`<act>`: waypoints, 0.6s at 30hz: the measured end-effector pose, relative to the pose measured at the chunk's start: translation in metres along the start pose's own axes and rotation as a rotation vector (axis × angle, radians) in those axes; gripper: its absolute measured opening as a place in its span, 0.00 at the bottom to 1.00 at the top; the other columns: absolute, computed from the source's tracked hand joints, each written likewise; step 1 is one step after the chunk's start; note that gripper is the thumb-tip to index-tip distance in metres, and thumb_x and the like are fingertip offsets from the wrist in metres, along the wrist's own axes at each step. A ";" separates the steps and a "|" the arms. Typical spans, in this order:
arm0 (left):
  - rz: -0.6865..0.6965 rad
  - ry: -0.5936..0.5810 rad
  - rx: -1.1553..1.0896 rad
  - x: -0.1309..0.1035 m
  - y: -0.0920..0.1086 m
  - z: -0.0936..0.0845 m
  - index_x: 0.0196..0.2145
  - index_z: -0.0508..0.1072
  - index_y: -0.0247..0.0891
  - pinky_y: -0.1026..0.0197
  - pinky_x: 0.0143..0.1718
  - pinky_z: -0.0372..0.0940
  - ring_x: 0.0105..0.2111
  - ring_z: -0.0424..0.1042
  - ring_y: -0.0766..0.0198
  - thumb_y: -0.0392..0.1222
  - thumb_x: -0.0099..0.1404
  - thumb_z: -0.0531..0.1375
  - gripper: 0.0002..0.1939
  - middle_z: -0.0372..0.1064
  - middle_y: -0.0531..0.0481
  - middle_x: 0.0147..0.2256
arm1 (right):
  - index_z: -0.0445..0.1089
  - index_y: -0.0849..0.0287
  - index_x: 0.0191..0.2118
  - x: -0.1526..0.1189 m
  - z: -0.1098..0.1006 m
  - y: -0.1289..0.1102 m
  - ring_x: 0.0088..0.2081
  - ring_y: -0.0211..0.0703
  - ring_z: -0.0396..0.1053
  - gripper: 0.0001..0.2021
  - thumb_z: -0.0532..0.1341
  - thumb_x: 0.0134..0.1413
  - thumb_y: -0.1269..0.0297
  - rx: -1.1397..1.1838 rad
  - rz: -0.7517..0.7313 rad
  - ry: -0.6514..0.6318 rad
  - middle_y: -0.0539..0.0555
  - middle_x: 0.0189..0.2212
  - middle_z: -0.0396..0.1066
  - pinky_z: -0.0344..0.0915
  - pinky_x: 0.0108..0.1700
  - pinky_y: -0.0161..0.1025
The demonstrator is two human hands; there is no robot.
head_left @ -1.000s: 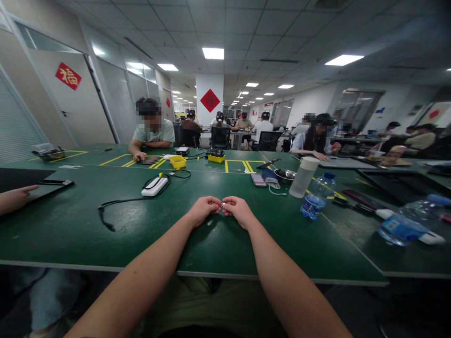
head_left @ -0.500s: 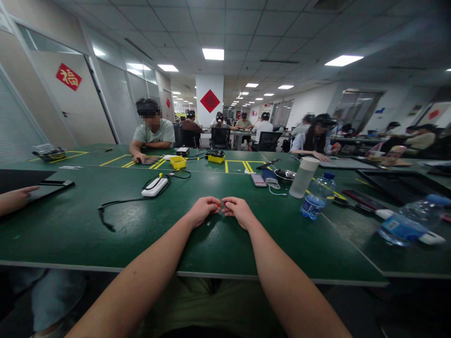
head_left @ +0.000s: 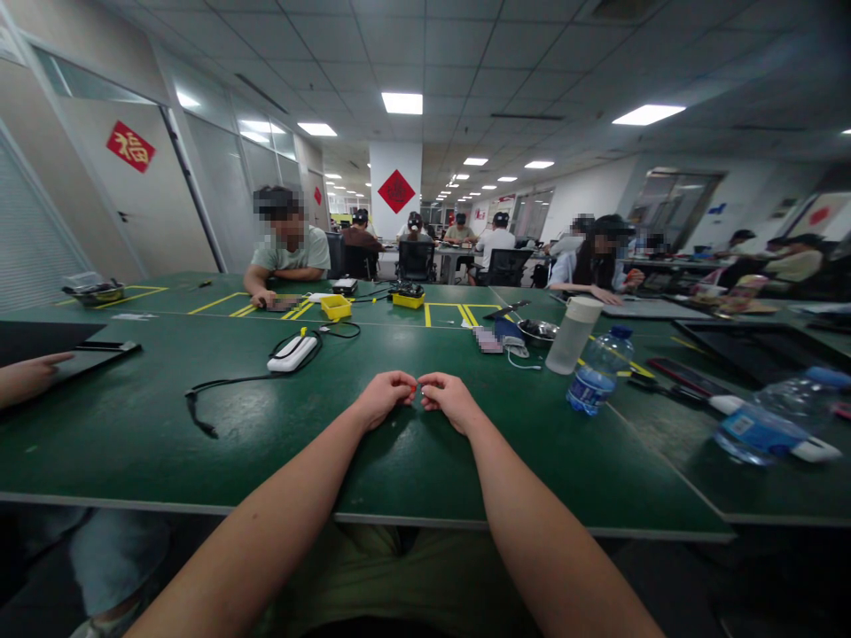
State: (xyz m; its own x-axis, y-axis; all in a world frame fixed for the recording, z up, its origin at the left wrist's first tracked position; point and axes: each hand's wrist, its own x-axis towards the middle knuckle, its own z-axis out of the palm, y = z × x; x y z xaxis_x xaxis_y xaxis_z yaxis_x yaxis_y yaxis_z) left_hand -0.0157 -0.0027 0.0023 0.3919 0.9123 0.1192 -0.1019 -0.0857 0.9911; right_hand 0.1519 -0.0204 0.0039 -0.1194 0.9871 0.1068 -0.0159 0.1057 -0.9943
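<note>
Left hand point(head_left: 387, 396) pinches a tiny red piece point(head_left: 413, 388); right hand point(head_left: 449, 398), grip unclear.
A light, steady hold should serve best.

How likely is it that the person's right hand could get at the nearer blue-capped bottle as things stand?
Probably yes: nothing appears to stand between the right hand and the nearer blue-capped bottle. Whether that hand pinches something small, to be put down first, is hard to tell.
</note>
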 end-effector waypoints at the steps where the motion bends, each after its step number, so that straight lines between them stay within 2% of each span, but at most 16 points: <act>1: -0.001 0.003 0.002 0.000 0.000 0.000 0.32 0.72 0.32 0.67 0.28 0.61 0.23 0.66 0.72 0.30 0.50 0.59 0.09 0.70 0.51 0.27 | 0.71 0.63 0.38 0.000 0.000 0.000 0.23 0.35 0.70 0.11 0.61 0.44 0.72 -0.002 0.001 0.002 0.51 0.23 0.71 0.68 0.25 0.32; 18: 0.005 0.018 0.042 0.000 -0.002 0.001 0.30 0.70 0.34 0.67 0.28 0.63 0.24 0.68 0.70 0.31 0.50 0.60 0.07 0.70 0.51 0.25 | 0.70 0.63 0.36 0.001 0.000 0.003 0.23 0.35 0.69 0.10 0.61 0.44 0.70 -0.019 -0.004 0.012 0.51 0.23 0.71 0.68 0.26 0.33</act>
State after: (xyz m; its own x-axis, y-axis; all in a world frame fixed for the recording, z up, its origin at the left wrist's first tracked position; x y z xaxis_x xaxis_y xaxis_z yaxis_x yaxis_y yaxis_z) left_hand -0.0146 -0.0026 0.0009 0.3751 0.9187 0.1238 -0.0654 -0.1070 0.9921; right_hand 0.1516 -0.0187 0.0007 -0.1072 0.9881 0.1105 0.0021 0.1114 -0.9938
